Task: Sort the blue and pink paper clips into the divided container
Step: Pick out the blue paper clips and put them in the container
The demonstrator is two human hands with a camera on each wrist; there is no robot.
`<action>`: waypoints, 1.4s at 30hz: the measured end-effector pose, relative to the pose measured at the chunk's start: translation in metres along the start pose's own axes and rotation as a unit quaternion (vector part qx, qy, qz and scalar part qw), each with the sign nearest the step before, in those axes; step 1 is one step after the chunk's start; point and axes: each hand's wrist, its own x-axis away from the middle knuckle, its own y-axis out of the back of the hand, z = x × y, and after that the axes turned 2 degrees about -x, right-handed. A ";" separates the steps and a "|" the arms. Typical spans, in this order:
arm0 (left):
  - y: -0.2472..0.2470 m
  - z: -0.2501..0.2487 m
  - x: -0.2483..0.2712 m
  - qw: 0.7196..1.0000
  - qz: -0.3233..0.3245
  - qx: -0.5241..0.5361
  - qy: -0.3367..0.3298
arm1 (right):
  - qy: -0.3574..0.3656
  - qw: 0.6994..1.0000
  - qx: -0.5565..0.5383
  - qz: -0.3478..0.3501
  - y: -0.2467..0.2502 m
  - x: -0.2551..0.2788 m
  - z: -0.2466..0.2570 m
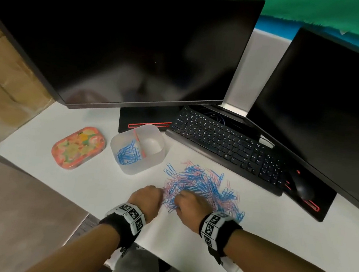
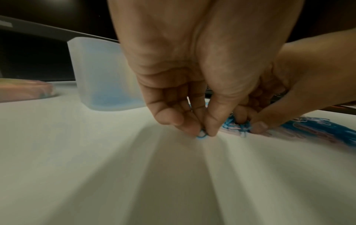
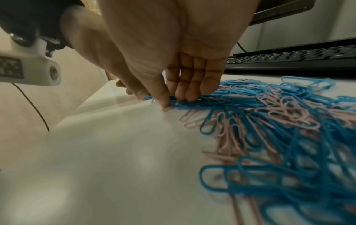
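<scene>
Blue clip (image 2: 202,135) pinched in your left hand (image 2: 185,85), low on worktop (image 2: 115,167). Right hand (image 3: 173,60) fingertips pinching into mixed clip pile (image 1: 204,185). Divided container (image 1: 138,149) beyond left hand, blue clips inside.

A white desk (image 1: 184,243) carries everything. Near its middle, toward the front edge, a loose heap of blue and pink paper clips (image 1: 204,188) lies spread flat on the bare surface. Just beyond the heap's left side stands a translucent divided container (image 1: 136,166), a batch of blue clips in its left compartment. Left of that, near the left edge, rests a flat tray (image 1: 78,146) with a pink, orange and green pattern. A black keyboard (image 1: 226,148) lies slantwise behind the heap, with a black mouse (image 1: 301,183) on a dark mat (image 1: 320,211) toward the right edge.
</scene>
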 end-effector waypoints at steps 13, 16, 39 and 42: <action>-0.007 0.011 0.008 0.983 -0.056 0.174 0.027 | -0.043 0.986 -0.151 -0.051 0.014 0.004 -0.018; 0.000 0.010 0.007 0.967 -0.064 0.245 0.013 | -0.130 0.938 -0.312 -0.083 0.022 0.001 -0.024; -0.011 -0.036 -0.011 0.989 -0.042 0.109 -0.086 | -0.221 0.801 -0.557 -0.008 0.034 0.005 -0.044; -0.015 -0.036 -0.013 0.989 -0.052 0.112 -0.076 | -0.230 0.760 -0.608 -0.015 0.034 0.007 -0.047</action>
